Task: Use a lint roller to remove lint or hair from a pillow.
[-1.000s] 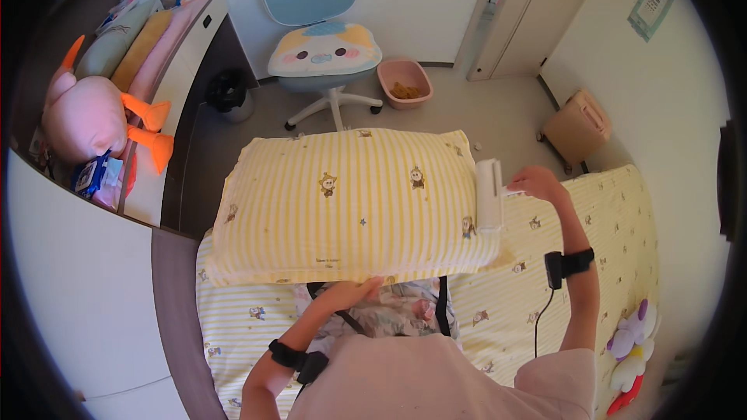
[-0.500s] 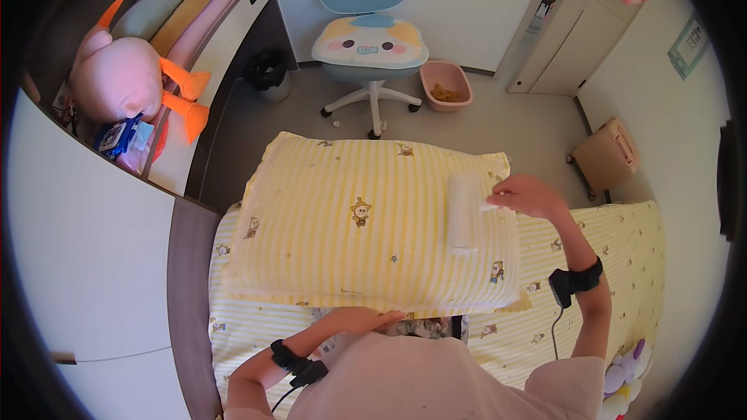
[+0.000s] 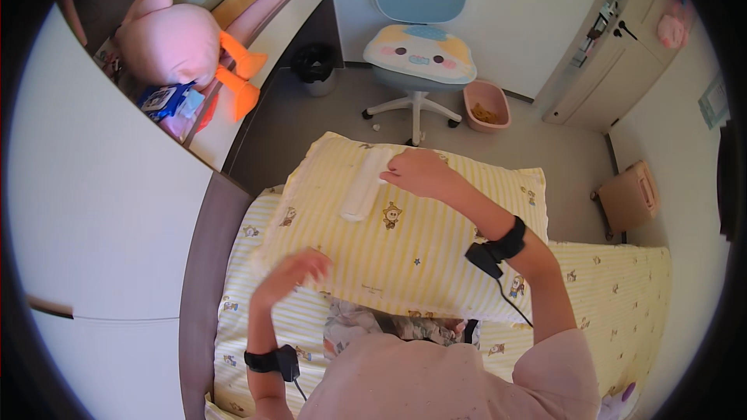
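Note:
A yellow-and-white striped pillow (image 3: 373, 257) with small cartoon figures lies across my lap. In my right hand (image 3: 420, 173) is the handle of a white lint roller (image 3: 361, 193), fingers closed round it. The roller's cylinder rests on the far left part of the pillow. My left hand (image 3: 292, 276) is over the pillow's near left corner, holding nothing. Its fingers are apart and slightly blurred; whether they touch the cloth I cannot tell. Each wrist wears a black strap with a small cabled device.
I sit on a bed (image 3: 615, 288) with a matching striped sheet. Beyond it stand a blue swivel chair (image 3: 420, 54), a pink basin (image 3: 489, 109), a dark-lined bin (image 3: 315, 70) and a tan suitcase (image 3: 629, 198). A pink plush toy (image 3: 175, 45) sits on the desk at left.
My right hand has carried the lint roller from the pillow's right side to its far left. My left hand has left the near edge and moved left and up. The view has shifted.

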The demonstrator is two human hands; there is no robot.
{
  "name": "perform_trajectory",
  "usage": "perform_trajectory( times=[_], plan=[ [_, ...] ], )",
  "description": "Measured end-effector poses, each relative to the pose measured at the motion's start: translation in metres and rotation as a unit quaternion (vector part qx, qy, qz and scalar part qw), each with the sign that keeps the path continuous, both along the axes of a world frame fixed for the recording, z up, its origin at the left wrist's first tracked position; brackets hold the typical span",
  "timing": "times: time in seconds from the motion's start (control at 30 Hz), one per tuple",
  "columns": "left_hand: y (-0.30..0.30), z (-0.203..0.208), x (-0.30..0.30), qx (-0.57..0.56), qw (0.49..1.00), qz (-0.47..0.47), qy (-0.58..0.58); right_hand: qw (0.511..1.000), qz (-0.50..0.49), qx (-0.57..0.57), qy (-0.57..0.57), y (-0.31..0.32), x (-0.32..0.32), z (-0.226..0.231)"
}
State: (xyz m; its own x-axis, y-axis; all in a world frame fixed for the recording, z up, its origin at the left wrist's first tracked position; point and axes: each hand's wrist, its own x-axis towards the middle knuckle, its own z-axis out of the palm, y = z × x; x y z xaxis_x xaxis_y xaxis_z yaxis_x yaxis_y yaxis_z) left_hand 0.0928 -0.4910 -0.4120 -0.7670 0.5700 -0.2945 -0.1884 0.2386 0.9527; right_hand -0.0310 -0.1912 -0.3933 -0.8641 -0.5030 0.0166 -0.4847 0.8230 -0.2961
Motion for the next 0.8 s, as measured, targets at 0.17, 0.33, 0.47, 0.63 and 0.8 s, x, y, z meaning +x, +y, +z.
perform_trajectory(
  times=[0.17, 0.33, 0.47, 0.63, 0.8],
  plan=[
    [-0.063, -0.042, 0.013, -0.466, 0.753, 0.255, 0.389, 1.0, -0.003, -0.024, 0.015, -0.066, -0.024, -0.046],
    [-0.072, -0.082, 0.036, -0.153, 0.919, 0.358, 0.057, 0.999, 0.015, -0.034, 0.029, -0.087, -0.034, -0.057],
    [-0.056, -0.092, 0.04, -0.095, 0.898, 0.429, 0.001, 0.997, -0.007, -0.076, -0.001, -0.049, -0.02, -0.045],
    [-0.052, -0.109, 0.036, -0.066, 0.855, 0.504, 0.103, 0.991, -0.044, -0.122, -0.03, 0.059, 0.029, -0.034],
    [-0.05, -0.124, 0.03, -0.033, 0.853, 0.498, 0.154, 0.95, -0.281, -0.128, -0.046, 0.199, 0.133, -0.054]
  ],
)
